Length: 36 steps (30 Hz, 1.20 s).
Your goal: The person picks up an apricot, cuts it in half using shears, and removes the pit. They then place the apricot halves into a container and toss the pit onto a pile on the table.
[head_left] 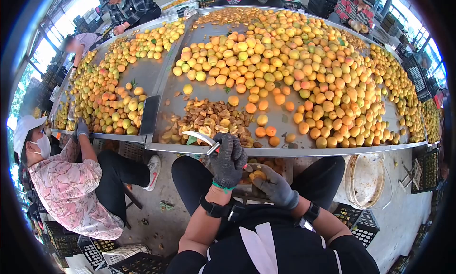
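Observation:
My left hand (228, 163), in a dark grey glove, is closed around a small curved knife (200, 136). Its pale hooked blade points left over the table's near edge. In my gloved right hand (278, 187), the fingers are wrapped round an apricot (257, 175), held low in front of my lap. Just beyond the blade lies a heap of brownish apricot pits and scraps (213, 117). Loose whole apricots (270, 131) sit right of that heap, and a big pile of apricots (327, 88) spreads behind them.
A metal table (285, 152) with raised rims runs across my front. At its left divider stands a black flat panel (150, 115). A masked co-worker (71, 179) sits left; several others work at the far side. A white bucket (365, 181) and black crates (358, 221) are on the floor.

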### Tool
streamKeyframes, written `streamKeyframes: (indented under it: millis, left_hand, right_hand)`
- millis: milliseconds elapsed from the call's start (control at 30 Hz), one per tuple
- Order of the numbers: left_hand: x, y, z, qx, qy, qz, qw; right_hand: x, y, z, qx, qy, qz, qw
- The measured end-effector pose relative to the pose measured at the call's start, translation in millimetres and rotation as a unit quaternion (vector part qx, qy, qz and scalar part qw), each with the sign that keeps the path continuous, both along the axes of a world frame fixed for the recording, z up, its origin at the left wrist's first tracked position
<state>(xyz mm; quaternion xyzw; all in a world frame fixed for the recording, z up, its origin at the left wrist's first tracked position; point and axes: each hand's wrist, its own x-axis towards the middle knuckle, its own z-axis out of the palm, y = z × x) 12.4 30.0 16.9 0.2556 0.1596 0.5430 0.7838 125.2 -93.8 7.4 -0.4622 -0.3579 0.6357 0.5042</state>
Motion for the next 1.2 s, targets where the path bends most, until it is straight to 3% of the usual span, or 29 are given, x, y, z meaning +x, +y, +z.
streamKeyframes:
  millis: [267,433,567,633,767,867,967,1067,1133,1200]
  left_hand:
    - [-5,-2,3,0.017,-0.014,0.005,1.000]
    - [-4,-4,2,0.004,-0.012,-0.015,1.000]
    - [-4,-7,6,-0.041,0.011,-0.010,0.999]
    - [-6,-6,4,-0.045,0.006,-0.046,0.998]
    - [-3,-7,4,-0.026,0.022,-0.066,0.997]
    - [-2,-10,-3,-0.061,0.003,-0.074,0.995]
    - [-1,-12,-5,-0.109,0.028,-0.107,0.988]
    - [1,-12,-3,-0.145,0.035,-0.109,0.983]
    - [-3,-9,-1,-0.154,0.013,-0.125,0.980]
    - [-5,-6,-2,-0.152,0.008,-0.142,0.978]
  right_hand:
    - [-2,0,0,-0.045,0.051,-0.015,0.998]
    - [-5,1,-5,0.002,-0.018,-0.017,1.000]
    - [-9,-1,0,-0.027,0.024,-0.022,0.999]
    - [-12,-3,-3,-0.020,-0.050,-0.035,0.998]
    - [-14,-5,3,-0.034,0.001,-0.048,0.998]
    - [-14,-6,8,-0.088,0.035,-0.036,0.995]
    - [-16,-5,8,-0.115,-0.013,-0.006,0.993]
    - [-15,-5,-4,-0.081,-0.043,0.000,0.996]
    - [-13,-4,-8,0.070,-0.191,0.008,0.979]
    - [-11,-4,-4,0.052,-0.163,0.030,0.985]
